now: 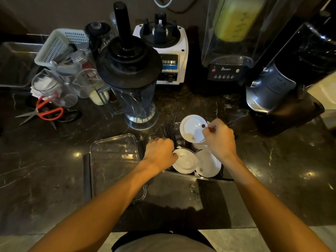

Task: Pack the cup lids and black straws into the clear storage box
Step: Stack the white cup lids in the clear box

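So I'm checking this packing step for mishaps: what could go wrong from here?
The right hand holds a white cup lid tilted over the clear storage box; it may land on edge instead of flat. The left hand works beside the black straws and could knock them askew.

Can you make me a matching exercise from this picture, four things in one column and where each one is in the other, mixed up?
Column one:
1. scissors
2. box lid
3. raised cup lid
4. blender jug

Column two:
A. held in the right hand over the clear storage box
B. lying flat on the counter, left of the clear storage box
C. standing behind the box lid, black top on
D. far left on the counter, red handles

Pairs: 1-D, 2-B, 3-A, 4-C
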### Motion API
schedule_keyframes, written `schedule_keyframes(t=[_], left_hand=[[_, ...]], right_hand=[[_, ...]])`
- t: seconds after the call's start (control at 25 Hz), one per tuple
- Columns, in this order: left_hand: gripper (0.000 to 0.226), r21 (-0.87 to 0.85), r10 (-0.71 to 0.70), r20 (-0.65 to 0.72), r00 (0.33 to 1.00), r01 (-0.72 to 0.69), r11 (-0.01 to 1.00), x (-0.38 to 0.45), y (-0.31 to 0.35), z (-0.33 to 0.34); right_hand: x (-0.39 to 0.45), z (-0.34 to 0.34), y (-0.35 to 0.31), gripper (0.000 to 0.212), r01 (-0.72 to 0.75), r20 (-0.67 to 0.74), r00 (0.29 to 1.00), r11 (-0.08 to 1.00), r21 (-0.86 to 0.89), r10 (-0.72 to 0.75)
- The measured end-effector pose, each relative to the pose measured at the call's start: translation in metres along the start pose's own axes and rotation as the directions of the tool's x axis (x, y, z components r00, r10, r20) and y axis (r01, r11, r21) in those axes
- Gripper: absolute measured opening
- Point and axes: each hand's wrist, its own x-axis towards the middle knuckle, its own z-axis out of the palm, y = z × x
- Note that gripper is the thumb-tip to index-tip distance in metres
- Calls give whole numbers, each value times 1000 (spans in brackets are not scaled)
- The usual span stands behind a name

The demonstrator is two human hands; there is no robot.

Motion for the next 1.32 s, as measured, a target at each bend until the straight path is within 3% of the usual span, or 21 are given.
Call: schedule_keyframes(t=[0.28, 0.44, 0.56, 0.68, 0.84, 0.96, 1.12, 1.32], left_hand=[[35, 182, 6, 45, 999, -14, 983, -1, 13, 1], [23, 7, -19, 44, 999, 19, 1000, 2, 10, 2], [21, -221, -62, 89, 994, 81, 972, 1, 4, -5], [13, -490, -75, 67, 995, 98, 866, -6, -7, -18], [5, -737, -136, 17, 991, 104, 668, -19, -14, -31], [9, -835, -168, 28, 985, 116, 538, -27, -19, -33], [22, -952, -195, 74, 978, 127, 277, -39, -25, -32], [24, -989, -210, 60, 976, 87, 123, -50, -40, -28]], right_hand=[[-13, -4, 16, 7, -78, 86, 993, 997, 17, 76], [-20, -2, 21, 7, -134, 121, 984, 990, 44, 128], [-24, -5, 19, 5, -169, 152, 978, 967, 189, 141], [-30, -11, 12, 4, -145, 153, 983, 937, 318, 100], [-41, -10, -4, 8, -10, 103, 994, 934, 357, -29], [-47, -5, -16, 7, 89, 60, 992, 946, 312, -114], [-54, 2, -28, 14, 214, 24, 975, 963, 167, -221], [-61, 15, -38, 12, 257, 48, 962, 953, 160, -267]])
